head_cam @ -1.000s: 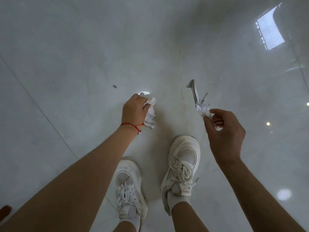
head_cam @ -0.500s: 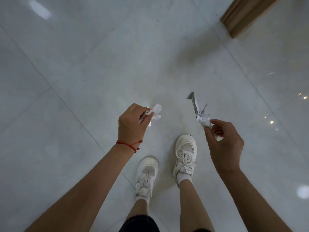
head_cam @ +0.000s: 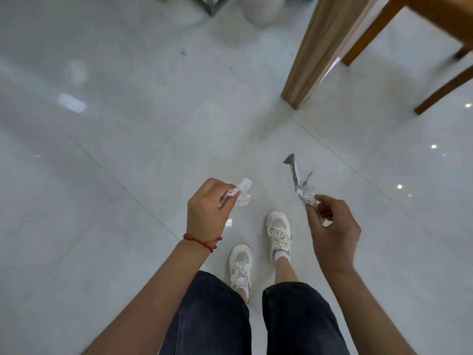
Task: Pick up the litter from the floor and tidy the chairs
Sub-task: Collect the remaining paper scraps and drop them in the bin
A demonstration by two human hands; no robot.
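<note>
— Pale glossy floor (head_cam: pixel 107 175), wooden chair legs (head_cam: pixel 440 90) at upper right. Litter where?
— Off the floor already: white tissue wad (head_cam: pixel 243 194) pinched by left hand (head_cam: pixel 207 213) at centre, crumpled wrapper strip (head_cam: pixel 298 184) gripped by right hand (head_cam: pixel 332 231), long axis pointing up-frame.
— Nearer the chairs?
— Right hand; both raised at waist height, fingers curled.

Dining room (tiled floor (head_cam: pixel 128 226), wooden chair (head_cam: pixel 435 34))

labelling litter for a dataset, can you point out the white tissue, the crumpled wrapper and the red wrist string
white tissue (head_cam: pixel 244 193), head view, on its bunched free end.
crumpled wrapper (head_cam: pixel 297 179), head view, on its upright strip.
red wrist string (head_cam: pixel 202 242), head view, on the strand across the wrist.
</note>
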